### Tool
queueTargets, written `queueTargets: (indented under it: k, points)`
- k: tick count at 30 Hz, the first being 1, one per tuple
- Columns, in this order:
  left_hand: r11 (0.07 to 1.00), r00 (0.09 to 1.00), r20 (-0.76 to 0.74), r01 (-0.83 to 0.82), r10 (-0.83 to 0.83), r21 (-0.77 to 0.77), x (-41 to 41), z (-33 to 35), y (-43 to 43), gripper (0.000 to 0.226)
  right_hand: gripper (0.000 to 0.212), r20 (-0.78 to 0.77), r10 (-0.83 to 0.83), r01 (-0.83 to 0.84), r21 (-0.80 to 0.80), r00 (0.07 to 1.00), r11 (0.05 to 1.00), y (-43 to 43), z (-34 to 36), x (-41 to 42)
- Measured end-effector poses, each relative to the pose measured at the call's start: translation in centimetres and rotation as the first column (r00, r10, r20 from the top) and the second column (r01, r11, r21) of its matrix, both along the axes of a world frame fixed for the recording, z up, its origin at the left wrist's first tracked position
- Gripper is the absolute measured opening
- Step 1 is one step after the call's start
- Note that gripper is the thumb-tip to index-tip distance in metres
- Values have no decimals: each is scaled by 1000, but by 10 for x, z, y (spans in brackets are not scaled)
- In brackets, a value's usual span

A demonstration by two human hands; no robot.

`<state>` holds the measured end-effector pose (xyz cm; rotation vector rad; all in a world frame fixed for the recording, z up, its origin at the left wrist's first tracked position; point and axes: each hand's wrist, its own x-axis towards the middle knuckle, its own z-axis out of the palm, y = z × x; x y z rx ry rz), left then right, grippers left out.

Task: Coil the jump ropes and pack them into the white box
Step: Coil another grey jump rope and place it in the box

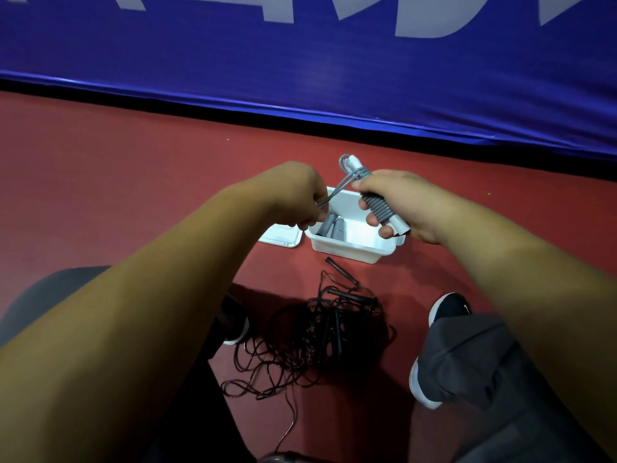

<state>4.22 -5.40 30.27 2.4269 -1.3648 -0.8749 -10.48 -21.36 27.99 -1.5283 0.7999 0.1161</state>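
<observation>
Handles of the grey rope sit clamped in your right grip, long axis slanting toward you; your left grip pinches its cord; the white box lies just below, black ropes nearer you on the floor.

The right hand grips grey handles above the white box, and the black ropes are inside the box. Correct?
No. The head view shows the black ropes tangled on the floor, outside the white box. The right hand does grip grey handles.
</observation>
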Motion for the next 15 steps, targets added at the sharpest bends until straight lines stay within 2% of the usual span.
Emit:
queueTargets:
  k: [2,4,9,13,15]
  points:
    - [990,980,-164,-127,117,-57,0,-2,2,15,20,36,-46,43,83,998,996,1,4,1]
    - [960,932,-308,-242,189,-142,-1,0,2,17,36,56,-94,85,145,994,986,2,8,1]
    - [899,923,-368,-250,110,-359,0,13,1,17,64,61,-180,159,257,982,953,-3,13,-3]
    - [877,839,-542,-291,42,-382,-3,19,0,34,66,55,-171,142,341,984,929,-2,17,-4]
    - [880,835,-550,-277,21,-386,-3,21,1,36,63,63,-154,122,355,986,927,-2,19,-4]
